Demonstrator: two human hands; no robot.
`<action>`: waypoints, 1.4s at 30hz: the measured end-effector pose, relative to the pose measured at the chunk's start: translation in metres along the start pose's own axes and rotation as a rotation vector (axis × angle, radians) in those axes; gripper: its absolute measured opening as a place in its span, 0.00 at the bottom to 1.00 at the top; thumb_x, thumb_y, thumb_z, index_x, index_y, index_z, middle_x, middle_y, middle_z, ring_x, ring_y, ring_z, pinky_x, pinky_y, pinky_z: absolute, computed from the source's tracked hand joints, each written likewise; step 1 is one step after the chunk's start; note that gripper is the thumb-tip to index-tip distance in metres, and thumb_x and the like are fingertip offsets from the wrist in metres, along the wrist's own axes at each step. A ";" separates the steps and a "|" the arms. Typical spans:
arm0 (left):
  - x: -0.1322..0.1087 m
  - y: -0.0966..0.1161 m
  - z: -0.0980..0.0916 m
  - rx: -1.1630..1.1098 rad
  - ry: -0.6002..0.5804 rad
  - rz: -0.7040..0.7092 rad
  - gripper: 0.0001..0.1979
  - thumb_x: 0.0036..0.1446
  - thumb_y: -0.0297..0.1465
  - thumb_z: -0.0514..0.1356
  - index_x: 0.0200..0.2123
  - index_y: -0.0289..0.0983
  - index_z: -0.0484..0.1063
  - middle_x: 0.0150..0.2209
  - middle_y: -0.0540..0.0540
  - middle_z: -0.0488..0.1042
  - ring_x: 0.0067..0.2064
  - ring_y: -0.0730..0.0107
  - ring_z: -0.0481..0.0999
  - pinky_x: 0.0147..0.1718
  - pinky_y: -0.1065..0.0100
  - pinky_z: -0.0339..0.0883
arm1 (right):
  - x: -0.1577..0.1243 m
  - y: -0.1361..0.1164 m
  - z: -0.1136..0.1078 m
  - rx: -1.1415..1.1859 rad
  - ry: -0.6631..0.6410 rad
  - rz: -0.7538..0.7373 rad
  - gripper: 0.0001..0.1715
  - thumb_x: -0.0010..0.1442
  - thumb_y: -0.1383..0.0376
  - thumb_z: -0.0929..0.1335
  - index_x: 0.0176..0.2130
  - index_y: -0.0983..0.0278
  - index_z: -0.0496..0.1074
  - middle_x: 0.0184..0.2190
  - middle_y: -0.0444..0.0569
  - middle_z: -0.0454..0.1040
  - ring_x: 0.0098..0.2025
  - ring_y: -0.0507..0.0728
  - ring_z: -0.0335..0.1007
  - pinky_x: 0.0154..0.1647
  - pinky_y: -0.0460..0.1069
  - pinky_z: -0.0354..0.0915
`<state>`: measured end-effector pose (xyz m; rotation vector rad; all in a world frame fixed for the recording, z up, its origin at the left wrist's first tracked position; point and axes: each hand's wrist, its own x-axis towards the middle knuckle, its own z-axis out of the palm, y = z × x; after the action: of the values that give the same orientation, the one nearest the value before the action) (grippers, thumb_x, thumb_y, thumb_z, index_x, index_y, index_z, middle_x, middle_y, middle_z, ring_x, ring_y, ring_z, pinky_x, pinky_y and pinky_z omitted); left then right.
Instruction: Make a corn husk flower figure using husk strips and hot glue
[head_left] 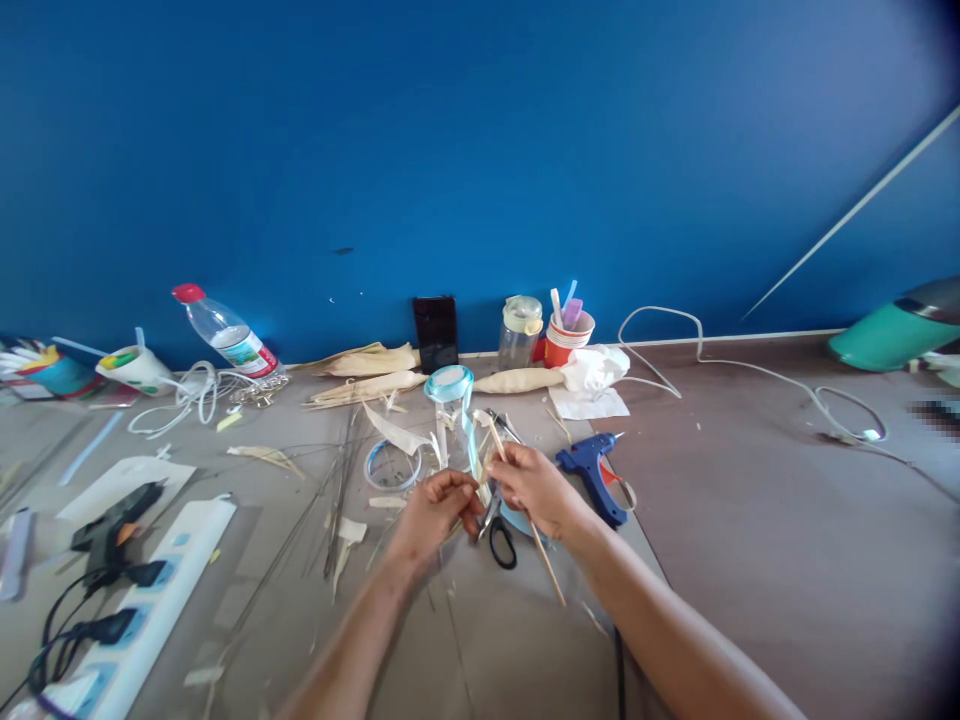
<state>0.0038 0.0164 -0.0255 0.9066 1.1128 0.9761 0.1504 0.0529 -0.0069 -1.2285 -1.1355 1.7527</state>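
Both hands pinched shut over a cluttered craft table (750, 520), working a stick and a pale strip.

Nearest, btm left: white power strip (154, 600) w/ black plugs in it, black glue gun (112, 515) just beyond. Centre: left hand (439, 508) has fingers curled tight, tips nipping a pale strip (482, 470) (husk-like, blurred). Right hand (536, 490) is closed round a thin wooden stick (551, 570) that slants down-right past the wrist. The hands almost touch, w/ scissors (499, 532) lying on the table just below them. Blue glue gun (592, 465) is just right of the right hand. Behind the hands: light-blue ribbon roll (450, 383), its tail hanging twd the fingers. Back row by the blue wall (480, 150): water bottle (229, 338) w/ red cap (label unreadable), dried husks (367, 362), black phone (435, 332), jar (520, 332), red paper cup (566, 342).
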 end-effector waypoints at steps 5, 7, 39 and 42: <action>-0.002 0.004 -0.011 0.399 0.273 0.191 0.07 0.51 0.35 0.59 0.30 0.37 0.72 0.20 0.50 0.71 0.20 0.73 0.67 0.23 0.72 0.58 | 0.006 0.001 -0.017 0.125 -0.016 0.074 0.13 0.45 0.62 0.70 0.25 0.65 0.61 0.17 0.35 0.59 0.12 0.41 0.46 0.13 0.41 0.40; -0.002 0.005 -0.017 0.529 0.386 0.303 0.06 0.51 0.34 0.58 0.30 0.39 0.73 0.20 0.51 0.70 0.23 0.71 0.67 0.25 0.72 0.58 | 0.008 0.003 -0.022 0.141 -0.045 0.104 0.13 0.44 0.62 0.70 0.25 0.65 0.62 0.19 0.37 0.64 0.12 0.41 0.47 0.13 0.41 0.40; 0.001 -0.008 -0.022 1.544 0.548 0.411 0.06 0.48 0.33 0.61 0.25 0.37 0.73 0.40 0.39 0.68 0.41 0.52 0.65 0.45 0.51 0.55 | 0.009 0.003 -0.026 0.179 -0.168 0.178 0.15 0.43 0.63 0.71 0.27 0.65 0.62 0.21 0.38 0.67 0.12 0.40 0.45 0.13 0.40 0.39; 0.003 -0.008 -0.023 1.466 0.566 0.396 0.05 0.49 0.28 0.58 0.24 0.37 0.73 0.40 0.40 0.69 0.41 0.53 0.65 0.43 0.52 0.56 | 0.009 0.003 -0.027 0.183 -0.168 0.171 0.14 0.44 0.63 0.71 0.27 0.65 0.63 0.22 0.39 0.68 0.12 0.40 0.45 0.13 0.40 0.39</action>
<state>-0.0170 0.0186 -0.0389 2.1453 2.2569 0.6045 0.1728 0.0669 -0.0174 -1.1113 -0.9596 2.0717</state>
